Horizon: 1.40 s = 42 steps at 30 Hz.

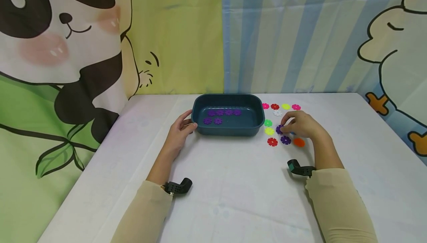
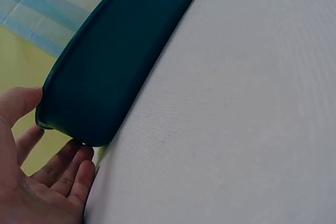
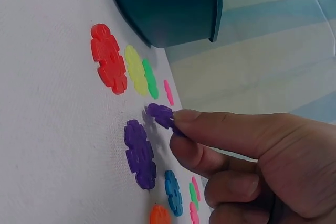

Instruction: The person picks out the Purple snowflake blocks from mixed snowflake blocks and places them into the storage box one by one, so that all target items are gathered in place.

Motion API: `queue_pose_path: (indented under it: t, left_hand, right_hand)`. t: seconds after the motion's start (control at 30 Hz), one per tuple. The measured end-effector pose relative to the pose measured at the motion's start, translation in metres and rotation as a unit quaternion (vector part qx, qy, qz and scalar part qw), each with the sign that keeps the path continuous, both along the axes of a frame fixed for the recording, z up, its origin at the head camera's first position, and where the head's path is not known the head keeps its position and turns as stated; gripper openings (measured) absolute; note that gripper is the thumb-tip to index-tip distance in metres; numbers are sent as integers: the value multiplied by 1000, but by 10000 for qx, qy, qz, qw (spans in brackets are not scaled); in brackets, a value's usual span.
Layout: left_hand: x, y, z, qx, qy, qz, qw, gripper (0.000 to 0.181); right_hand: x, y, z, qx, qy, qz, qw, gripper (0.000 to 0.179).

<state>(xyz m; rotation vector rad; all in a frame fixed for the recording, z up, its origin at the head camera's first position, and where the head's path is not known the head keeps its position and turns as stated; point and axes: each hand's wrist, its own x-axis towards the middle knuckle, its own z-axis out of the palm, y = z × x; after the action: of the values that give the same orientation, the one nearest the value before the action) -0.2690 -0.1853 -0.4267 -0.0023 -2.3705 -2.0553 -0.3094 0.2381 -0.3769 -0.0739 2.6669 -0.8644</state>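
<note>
A dark teal plastic tub stands on the table with several purple notched flower-shaped discs inside. My left hand grips its left end, the thumb at the rim and the index finger behind it in the left wrist view. Right of the tub, my right hand pinches one purple flower-shaped disc between thumb and index finger, tilted just above the cloth. Another purple disc lies flat below it. Near it lie a red disc, a blue disc and an orange disc.
More discs lie beside the tub: a green disc, a yellow disc, a white disc and several pink, red and yellow ones farther back. White cloth covers the table. Printed curtains hang behind.
</note>
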Motion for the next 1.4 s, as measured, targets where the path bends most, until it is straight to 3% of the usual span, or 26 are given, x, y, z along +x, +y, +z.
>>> queue_pose_path:
  t: [0.37, 0.77, 1.0, 1.4]
  left_hand:
    - [2, -1, -1, 90, 95, -48, 9999, 61]
    - [0, -3, -5, 109, 62, -79, 9999, 61]
    - [0, -2, -3, 96, 85, -66, 9999, 61]
    - [1, -2, -1, 56, 81, -65, 9999, 60]
  right_hand:
    - [-1, 4, 0, -561, 79, -586, 9967, 45]
    - [-1, 7, -1, -1443, 412, -1111, 9824, 49]
    - [-1, 7, 3, -1973, 617, -1170, 9714, 50]
    - [2, 5, 12, -2527, 547, -1193, 9586, 42]
